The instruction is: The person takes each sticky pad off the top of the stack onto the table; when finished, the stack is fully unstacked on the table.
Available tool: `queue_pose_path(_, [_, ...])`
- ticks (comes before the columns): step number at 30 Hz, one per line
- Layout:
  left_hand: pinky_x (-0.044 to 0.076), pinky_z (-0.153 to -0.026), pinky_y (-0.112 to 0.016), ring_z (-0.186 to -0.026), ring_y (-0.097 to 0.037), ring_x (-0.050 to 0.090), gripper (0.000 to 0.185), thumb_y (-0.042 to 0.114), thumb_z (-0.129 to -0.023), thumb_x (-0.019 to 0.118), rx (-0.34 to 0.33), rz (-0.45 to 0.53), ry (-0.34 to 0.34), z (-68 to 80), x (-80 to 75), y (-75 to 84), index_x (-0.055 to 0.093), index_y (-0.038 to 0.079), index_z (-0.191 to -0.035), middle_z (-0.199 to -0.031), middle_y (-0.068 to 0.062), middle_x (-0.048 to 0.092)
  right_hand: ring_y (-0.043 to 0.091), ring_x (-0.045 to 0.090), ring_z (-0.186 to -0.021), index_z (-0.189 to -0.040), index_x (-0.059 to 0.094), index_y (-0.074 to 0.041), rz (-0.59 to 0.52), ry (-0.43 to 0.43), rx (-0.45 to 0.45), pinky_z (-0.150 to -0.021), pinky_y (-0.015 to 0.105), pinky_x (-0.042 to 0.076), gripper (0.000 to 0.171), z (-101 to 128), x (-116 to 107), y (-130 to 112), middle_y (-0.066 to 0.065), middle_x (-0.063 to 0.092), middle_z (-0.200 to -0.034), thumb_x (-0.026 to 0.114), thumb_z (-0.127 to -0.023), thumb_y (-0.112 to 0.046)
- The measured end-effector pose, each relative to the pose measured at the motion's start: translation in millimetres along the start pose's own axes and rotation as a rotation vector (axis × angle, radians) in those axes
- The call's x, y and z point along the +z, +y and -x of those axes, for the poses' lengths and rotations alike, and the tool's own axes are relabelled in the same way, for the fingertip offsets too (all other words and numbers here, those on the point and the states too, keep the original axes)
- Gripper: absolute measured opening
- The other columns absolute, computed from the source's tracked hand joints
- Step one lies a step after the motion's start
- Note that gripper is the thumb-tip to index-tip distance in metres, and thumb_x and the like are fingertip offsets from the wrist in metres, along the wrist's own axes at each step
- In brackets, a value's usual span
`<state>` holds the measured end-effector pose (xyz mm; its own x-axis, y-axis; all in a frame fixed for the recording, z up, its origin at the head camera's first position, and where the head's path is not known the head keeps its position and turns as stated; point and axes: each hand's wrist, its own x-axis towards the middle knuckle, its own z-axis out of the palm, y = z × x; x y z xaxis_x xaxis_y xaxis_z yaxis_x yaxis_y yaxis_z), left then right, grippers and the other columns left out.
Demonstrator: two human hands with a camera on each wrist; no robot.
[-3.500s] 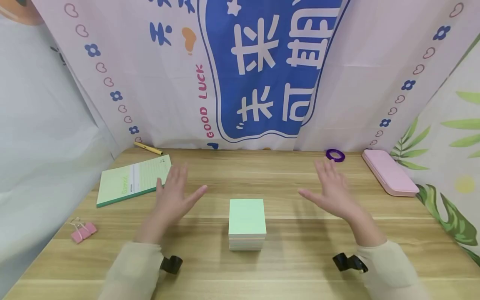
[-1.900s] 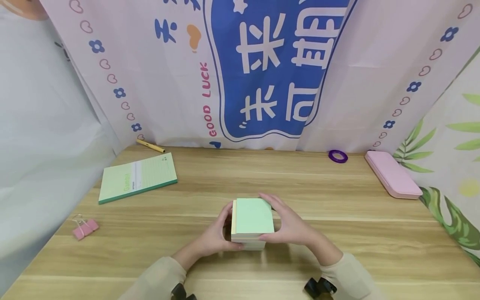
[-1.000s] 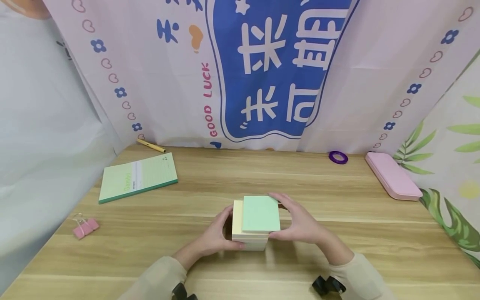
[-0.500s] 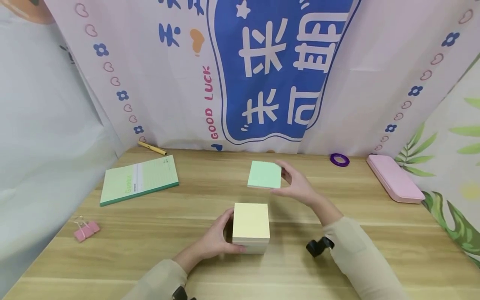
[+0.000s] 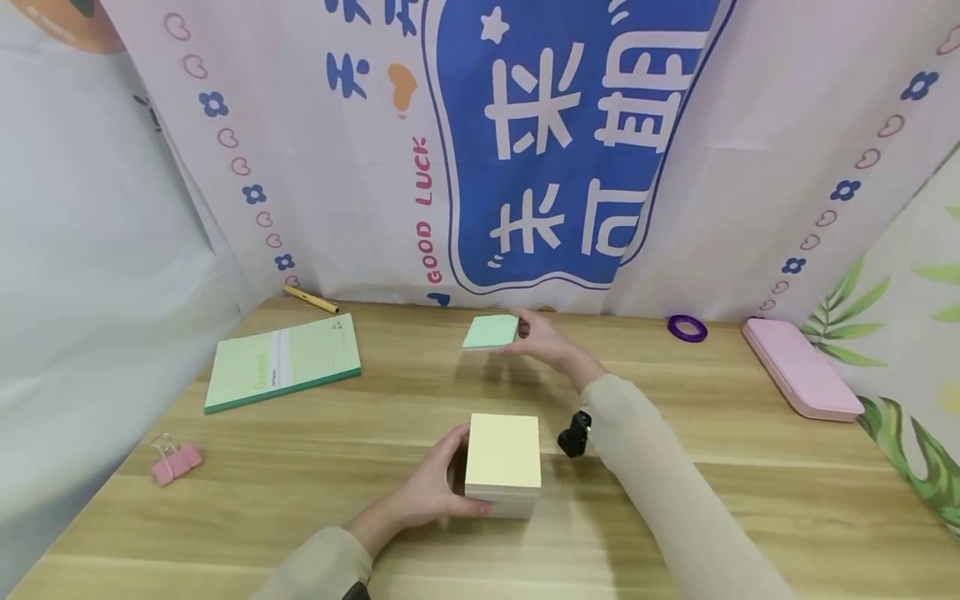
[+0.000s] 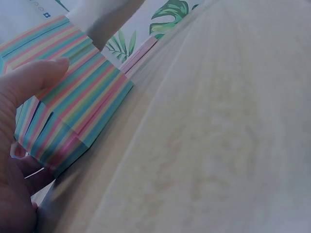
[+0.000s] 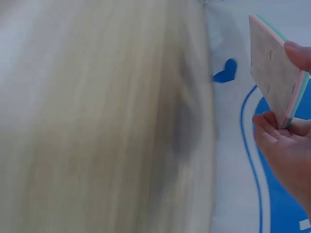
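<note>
**Holding one paper stack per hand**

Left hand [image 5: 423,492] clamped on the yellow-topped paper block [image 5: 502,450], which sits on the surface [image 5: 300,467]. Right hand [image 5: 546,342] clamped on the green pad [image 5: 491,332] by its 3 o'clock side, pad raised off the surface, 12 o'clock from the block. Green notebook [image 5: 285,362] at the block's 10 o'clock, purple ring [image 5: 677,336] at 2.
</note>
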<state>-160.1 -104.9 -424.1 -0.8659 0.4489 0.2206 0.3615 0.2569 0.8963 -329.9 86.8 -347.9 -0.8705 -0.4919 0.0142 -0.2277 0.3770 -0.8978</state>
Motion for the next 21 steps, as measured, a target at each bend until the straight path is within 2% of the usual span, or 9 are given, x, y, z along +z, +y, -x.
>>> queue_pose_path(3, [0.021, -0.094, -0.043, -0.108, -0.013, 0.039, 0.089, 0.029, -0.055, 0.081, -0.001, 0.008, -0.011, -1.1, 1.3, 0.0, 0.031, 0.019, -0.128, -0.111, 0.005, 0.047, 0.023, 0.047, -0.091, -0.124, 0.036, 0.004, 0.039, -0.001, 0.012, -0.077, 0.031, 0.040, 0.067, -13.6, 1.0, 14.1, 0.015, 0.050, -0.102, 0.071, -0.068, -0.007])
queue_pose_path(5, [0.020, -0.094, -0.044, -0.109, -0.014, 0.038, 0.089, 0.029, -0.055, 0.081, 0.004, 0.020, -0.014, -1.1, 1.4, -0.2, 0.031, 0.020, -0.128, -0.112, 0.005, 0.046, 0.022, 0.048, -0.086, -0.124, 0.037, 0.002, 0.046, 0.004, 0.038, -0.075, 0.030, 0.041, 0.068, -24.9, 3.5, 29.1, 0.013, 0.051, -0.099, 0.072, -0.067, -0.009])
queue_pose_path(10, [0.020, -0.094, -0.045, -0.108, -0.015, 0.038, 0.089, 0.030, -0.056, 0.081, -0.004, 0.021, -0.010, -0.6, 0.7, -1.3, 0.031, 0.019, -0.129, -0.112, 0.004, 0.047, 0.024, 0.043, -0.101, -0.132, 0.025, 0.003, 0.055, 0.007, 0.130, -0.091, 0.035, 0.030, 0.086, -35.1, 14.1, 43.4, 0.016, 0.043, -0.117, 0.075, -0.064, -0.012])
queue_pose_path(12, [0.020, -0.094, -0.045, -0.109, -0.015, 0.038, 0.090, 0.031, -0.057, 0.080, -0.017, 0.013, -0.017, 0.8, -0.1, -1.6, 0.030, 0.018, -0.130, -0.113, 0.004, 0.046, 0.024, 0.043, -0.101, -0.131, 0.027, 0.004, 0.080, 0.003, 0.122, -0.092, 0.035, 0.029, 0.085, -38.1, 20.0, 47.5, 0.016, 0.044, -0.116, 0.075, -0.063, -0.012])
queue_pose_path(16, [0.019, -0.094, -0.047, -0.111, -0.016, 0.037, 0.090, 0.032, -0.058, 0.079, -0.026, 0.004, -0.036, 2.2, 0.0, -2.4, 0.028, 0.017, -0.131, -0.116, 0.003, 0.044, 0.024, 0.047, -0.092, -0.128, 0.029, 0.005, 0.120, 0.008, 0.095, -0.087, 0.034, 0.034, 0.080, -41.1, 27.2, 54.4, 0.017, 0.050, -0.105, 0.075, -0.064, -0.009])
queue_pose_path(19, [0.019, -0.094, -0.046, -0.111, -0.016, 0.037, 0.090, 0.031, -0.058, 0.079, -0.021, 0.007, -0.034, 1.5, -0.2, -2.3, 0.028, 0.018, -0.131, -0.116, 0.003, 0.044, 0.024, 0.046, -0.100, -0.131, 0.025, 0.005, 0.124, 0.042, 0.102, -0.089, 0.031, 0.033, 0.083, -42.4, 29.8, 57.3, 0.018, 0.047, -0.115, 0.074, -0.065, -0.006])
queue_pose_path(21, [0.018, -0.094, -0.046, -0.110, -0.015, 0.037, 0.089, 0.030, -0.058, 0.080, -0.020, 0.012, -0.029, 0.8, -0.8, -1.4, 0.029, 0.019, -0.130, -0.115, 0.003, 0.045, 0.025, 0.041, -0.111, -0.132, 0.023, 0.005, 0.138, 0.062, 0.107, -0.093, 0.030, 0.030, 0.083, -42.7, 30.8, 56.1, 0.019, 0.040, -0.125, 0.073, -0.066, -0.005])
